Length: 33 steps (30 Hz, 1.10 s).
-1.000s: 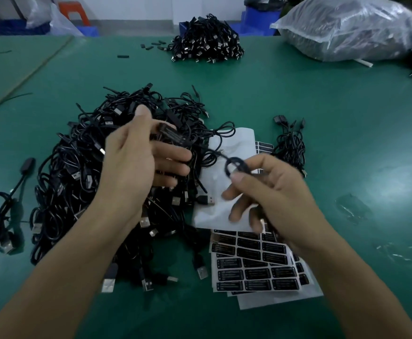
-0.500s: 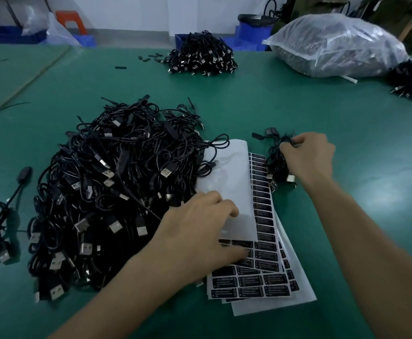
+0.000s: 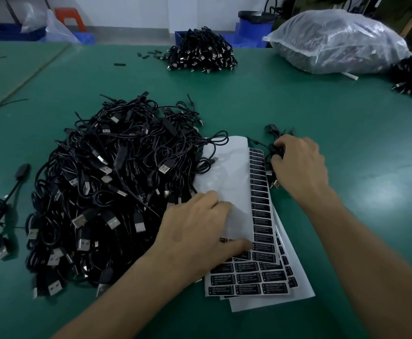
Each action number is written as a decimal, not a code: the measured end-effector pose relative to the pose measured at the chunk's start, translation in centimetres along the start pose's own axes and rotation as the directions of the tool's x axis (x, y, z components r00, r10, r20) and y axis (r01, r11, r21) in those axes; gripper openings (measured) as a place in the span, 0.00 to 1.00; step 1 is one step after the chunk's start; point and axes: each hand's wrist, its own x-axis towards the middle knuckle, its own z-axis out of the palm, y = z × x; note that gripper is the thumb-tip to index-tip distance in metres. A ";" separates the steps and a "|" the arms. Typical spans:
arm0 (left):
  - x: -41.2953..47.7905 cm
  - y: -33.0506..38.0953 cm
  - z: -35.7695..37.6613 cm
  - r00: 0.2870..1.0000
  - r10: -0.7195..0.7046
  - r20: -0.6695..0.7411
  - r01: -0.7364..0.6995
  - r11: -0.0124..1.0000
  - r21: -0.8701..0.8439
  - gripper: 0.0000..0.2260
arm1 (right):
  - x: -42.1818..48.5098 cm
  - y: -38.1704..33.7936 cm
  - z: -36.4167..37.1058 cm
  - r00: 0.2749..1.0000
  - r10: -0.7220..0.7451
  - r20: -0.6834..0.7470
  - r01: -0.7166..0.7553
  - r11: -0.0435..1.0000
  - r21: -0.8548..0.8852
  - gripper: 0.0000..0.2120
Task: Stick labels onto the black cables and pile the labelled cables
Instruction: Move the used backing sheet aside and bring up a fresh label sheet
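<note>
Judging the task barely begun, I find my left hand (image 3: 200, 231) pressing straight fingers on the label sheet (image 3: 261, 192), my right hand (image 3: 298, 167) curled round cables in the small pile (image 3: 270, 129) beside it, and the big heap (image 3: 102, 179) on the counter (image 3: 322, 106) seemingly unlabelled.

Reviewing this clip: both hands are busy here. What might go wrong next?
Loops of the big cable pile lie over the label sheet; lifting a cable might drag it.
The right hand grips the small cable pile beside the sheet's edge; plugs could snag labels.
The left hand rests on the sheet's label rows, hiding them; a label might peel crooked.
</note>
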 end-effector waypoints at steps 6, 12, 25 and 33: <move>-0.1 0.2 0.5 0.999 -0.028 0.020 0.028 1.000 -0.006 0.38 | 1.8 0.1 0.1 0.997 0.043 -0.066 -0.040 0.998 0.049 0.19; -0.5 0.8 0.3 0.982 0.150 -0.119 -0.131 0.980 0.151 0.28 | 1.2 -0.9 -1.4 0.993 -0.018 -0.115 0.005 0.993 -0.119 0.17; -0.4 1.1 0.1 0.925 0.232 -0.302 -0.181 0.966 0.186 0.22 | -5.6 -2.0 -1.0 0.815 0.028 0.579 -0.469 0.620 0.629 0.29; -1.1 1.8 -1.0 0.863 0.456 -0.216 -0.456 0.888 0.054 0.18 | -5.2 -0.5 -1.7 0.815 -0.157 0.557 -0.245 0.779 0.577 0.15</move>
